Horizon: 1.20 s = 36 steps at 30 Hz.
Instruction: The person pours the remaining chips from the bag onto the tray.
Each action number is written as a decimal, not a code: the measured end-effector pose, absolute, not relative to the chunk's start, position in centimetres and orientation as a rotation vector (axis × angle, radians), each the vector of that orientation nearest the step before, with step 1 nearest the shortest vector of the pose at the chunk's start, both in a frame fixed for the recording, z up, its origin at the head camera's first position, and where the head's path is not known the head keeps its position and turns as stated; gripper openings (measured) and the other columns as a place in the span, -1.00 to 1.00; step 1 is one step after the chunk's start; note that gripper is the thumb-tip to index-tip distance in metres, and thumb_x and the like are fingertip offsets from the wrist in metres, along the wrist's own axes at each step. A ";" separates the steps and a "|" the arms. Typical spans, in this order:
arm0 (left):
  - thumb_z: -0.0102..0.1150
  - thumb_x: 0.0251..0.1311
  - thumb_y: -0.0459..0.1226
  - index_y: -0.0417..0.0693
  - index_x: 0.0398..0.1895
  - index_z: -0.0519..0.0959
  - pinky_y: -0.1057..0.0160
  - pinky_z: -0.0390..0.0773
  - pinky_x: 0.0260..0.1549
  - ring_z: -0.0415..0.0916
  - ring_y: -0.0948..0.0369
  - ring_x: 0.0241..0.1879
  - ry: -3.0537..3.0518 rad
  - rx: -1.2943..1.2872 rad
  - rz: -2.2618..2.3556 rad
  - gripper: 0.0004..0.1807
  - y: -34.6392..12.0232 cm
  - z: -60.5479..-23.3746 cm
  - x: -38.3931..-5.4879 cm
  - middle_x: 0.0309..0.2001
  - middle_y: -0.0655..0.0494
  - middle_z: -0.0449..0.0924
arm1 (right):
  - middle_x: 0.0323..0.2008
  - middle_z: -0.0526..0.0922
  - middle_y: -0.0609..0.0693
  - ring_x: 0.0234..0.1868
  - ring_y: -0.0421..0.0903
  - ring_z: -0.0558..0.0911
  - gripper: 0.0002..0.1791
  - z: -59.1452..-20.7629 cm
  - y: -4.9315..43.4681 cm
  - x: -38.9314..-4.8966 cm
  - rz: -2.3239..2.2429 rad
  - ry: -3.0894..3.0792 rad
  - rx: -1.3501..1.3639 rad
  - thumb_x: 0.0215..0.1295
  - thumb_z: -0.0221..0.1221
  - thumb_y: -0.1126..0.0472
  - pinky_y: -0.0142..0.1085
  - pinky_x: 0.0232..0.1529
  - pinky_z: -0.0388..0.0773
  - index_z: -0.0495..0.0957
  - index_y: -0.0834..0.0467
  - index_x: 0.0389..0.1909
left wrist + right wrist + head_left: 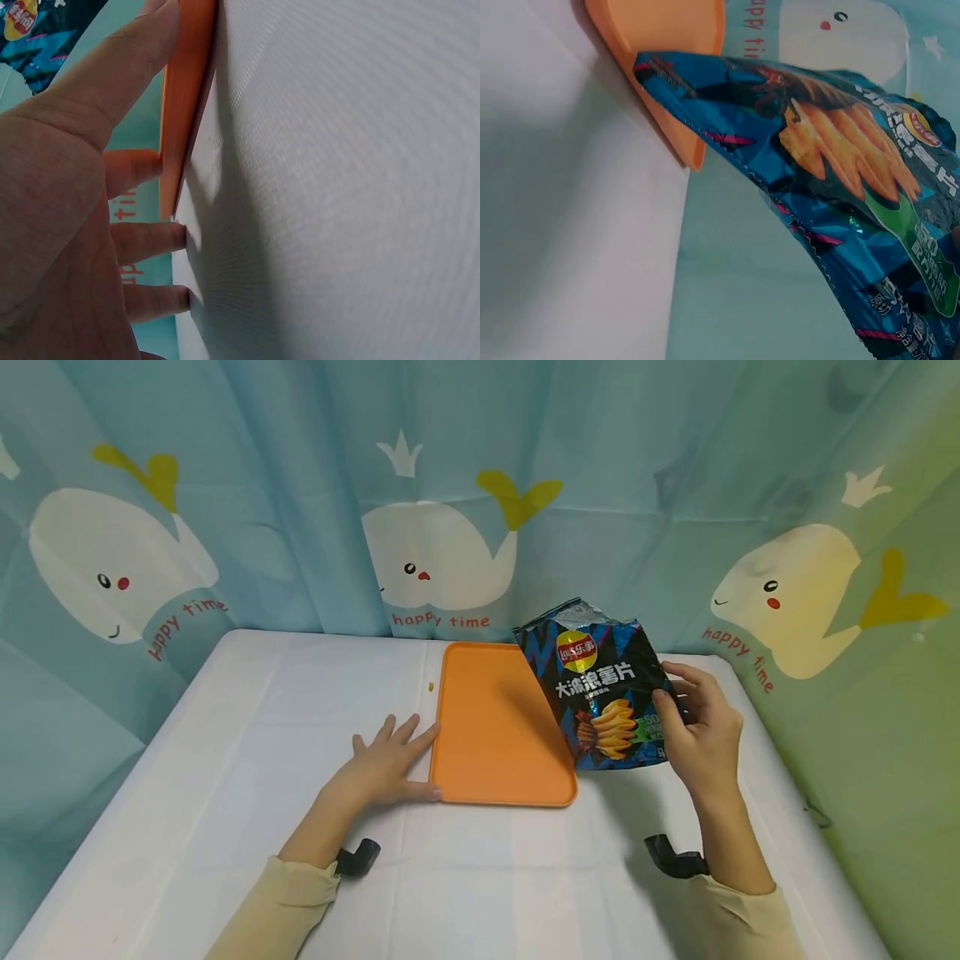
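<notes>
1 chip bag in the right hand's pinch slants up-left from it. Leftward, the spread left hand touches the tray.

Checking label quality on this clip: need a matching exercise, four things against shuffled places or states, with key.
1. Orange rectangular plastic-looking tray
2. Shiny blue-and-black foil chip bag
3. Bare left hand
4. Pale-blue whale-print curtain

A. Hanging behind the white-covered table
B. Fingers spread, touching the tray's left edge
C. Lying on the table
D. Held up by the right hand

Pairs: 1-C, 2-D, 3-B, 4-A
</notes>
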<state>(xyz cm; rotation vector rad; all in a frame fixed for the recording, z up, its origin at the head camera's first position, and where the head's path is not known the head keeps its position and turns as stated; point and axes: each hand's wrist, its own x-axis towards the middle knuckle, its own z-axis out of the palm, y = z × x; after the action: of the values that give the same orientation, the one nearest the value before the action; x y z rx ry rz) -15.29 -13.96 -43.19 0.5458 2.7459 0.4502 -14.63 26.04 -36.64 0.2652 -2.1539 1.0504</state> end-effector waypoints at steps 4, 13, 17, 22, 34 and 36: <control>0.30 0.00 0.34 0.18 0.60 0.07 -0.69 -0.12 0.12 -0.21 -0.36 0.52 2.748 0.547 0.438 0.12 -13.9 -43.3 -15.3 0.58 -0.16 -0.05 | -0.22 0.75 0.27 -0.35 -0.64 0.55 -0.57 -35.5 26.0 -14.6 0.999 -2.208 0.364 0.26 0.25 0.44 -0.71 -0.37 0.46 0.59 0.17 0.16; 0.28 0.02 0.35 0.17 0.60 0.06 -0.68 -0.12 0.14 -0.22 -0.35 0.53 2.736 0.536 0.428 0.12 -13.7 -43.3 -15.5 0.59 -0.15 -0.07 | -0.28 0.77 0.13 -0.54 -0.27 0.52 -0.58 -33.5 26.0 -15.2 0.715 -2.316 0.534 0.24 0.28 0.38 -0.50 -0.55 0.29 0.63 0.06 0.12; 0.28 0.01 0.35 0.18 0.60 0.06 -0.68 -0.14 0.14 -0.23 -0.34 0.53 2.733 0.522 0.423 0.13 -13.7 -43.3 -15.5 0.59 -0.14 -0.07 | -0.29 0.77 0.11 -0.68 -0.25 0.34 -0.58 -32.7 25.6 -15.3 0.631 -2.368 0.594 0.24 0.28 0.36 -0.46 -0.62 0.21 0.62 0.04 0.12; 0.30 0.01 0.34 0.17 0.60 0.07 -0.68 -0.15 0.14 -0.24 -0.35 0.53 2.734 0.526 0.430 0.12 -13.8 -43.2 -15.4 0.59 -0.14 -0.08 | -0.31 0.77 0.05 -0.76 -0.33 0.09 -0.59 -32.0 25.0 -15.6 0.578 -2.381 0.671 0.24 0.29 0.34 -0.40 -0.69 0.09 0.62 0.00 0.11; 0.29 0.01 0.35 0.19 0.60 0.05 -0.68 -0.14 0.13 -0.24 -0.35 0.53 2.735 0.535 0.428 0.13 -13.8 -43.1 -15.5 0.59 -0.15 -0.08 | -0.31 0.77 0.02 -0.69 -0.24 0.26 -0.58 -30.8 24.1 -16.3 0.482 -2.430 0.757 0.26 0.28 0.31 -0.31 -0.63 0.18 0.61 -0.04 0.12; 0.29 0.01 0.36 0.19 0.60 0.05 -0.69 -0.14 0.13 -0.24 -0.36 0.52 2.734 0.536 0.424 0.13 -13.9 -43.1 -15.5 0.59 -0.15 -0.08 | -0.35 0.77 0.00 -0.66 -0.23 0.31 -0.59 -30.6 23.9 -16.4 0.458 -2.437 0.782 0.25 0.28 0.32 -0.30 -0.61 0.21 0.62 -0.05 0.11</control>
<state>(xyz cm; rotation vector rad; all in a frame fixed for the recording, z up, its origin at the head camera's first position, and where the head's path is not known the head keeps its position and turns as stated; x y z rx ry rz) -15.52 -13.87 -43.12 0.5361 2.7343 0.4238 -16.37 23.89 -30.55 0.7815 -2.4370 0.4577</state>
